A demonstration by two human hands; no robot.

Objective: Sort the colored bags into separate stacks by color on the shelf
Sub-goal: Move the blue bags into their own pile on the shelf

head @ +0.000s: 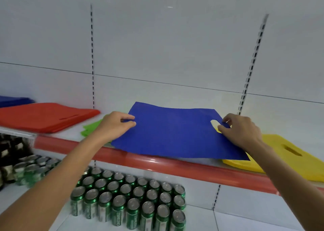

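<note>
A flat blue bag (175, 132) is held just above the white shelf (68, 134), stretched between both hands. My left hand (115, 124) pinches its left edge. My right hand (240, 129) pinches its right edge beside the cut-out handle hole. Under my left hand lies a green bag (89, 128), partly hidden. A yellow stack (284, 153) lies at the right, partly under the blue bag. A red stack (43, 116) sits at the left, and behind it a blue stack (12, 100) at the far left edge.
The shelf has a red front lip (157, 162). On the shelf below stand several green cans (129, 199) in rows, with dark packages (10, 153) at the far left. Slotted uprights (92, 55) run up the white back wall.
</note>
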